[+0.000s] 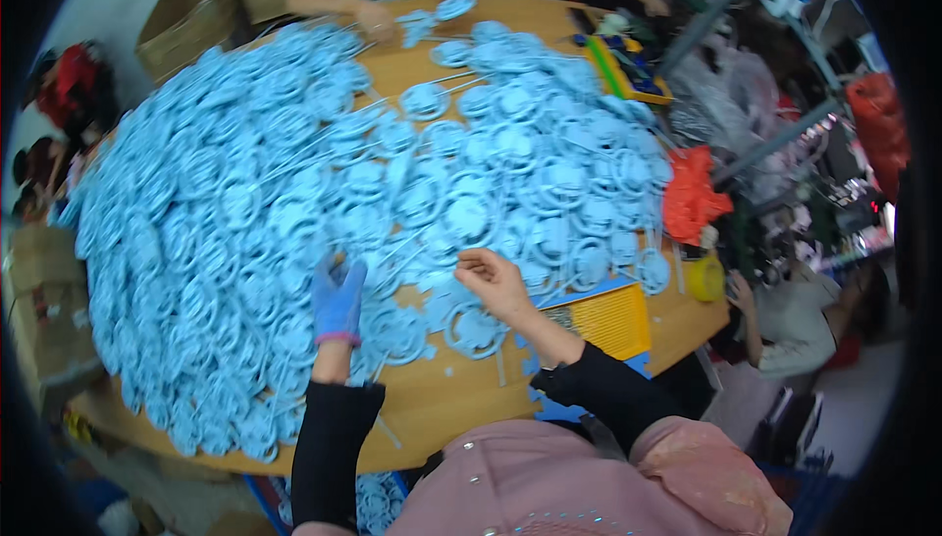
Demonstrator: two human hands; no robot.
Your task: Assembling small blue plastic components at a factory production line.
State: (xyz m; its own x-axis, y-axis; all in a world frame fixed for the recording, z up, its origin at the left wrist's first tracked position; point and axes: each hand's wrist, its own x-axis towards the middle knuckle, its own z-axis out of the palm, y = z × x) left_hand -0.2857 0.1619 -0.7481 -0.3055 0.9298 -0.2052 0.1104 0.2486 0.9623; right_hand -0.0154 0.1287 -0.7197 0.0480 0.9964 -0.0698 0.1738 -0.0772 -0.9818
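Note:
Light-blue plastic round parts with thin stems (294, 212) cover most of the table in a large heap. My left hand (337, 303), in a blue glove with bare fingertips, hovers at the near side of the heap. Its fingers curl toward the thumb, and whatever they may hold blends into the parts behind. To its right my bare right hand (496, 286) has its fingertips drawn together over the parts; anything between them is too small to make out. A round blue part (474, 328) lies on the table just below the right hand.
A yellow ribbed tray (608, 322) on a blue mat stands right of my right forearm. Beyond are a red plastic bag (693, 195), a yellow tub (704, 278) and a yellow-green bin (628, 70). Across the wooden table (432, 418), another person's hands (378, 21) handle blue parts.

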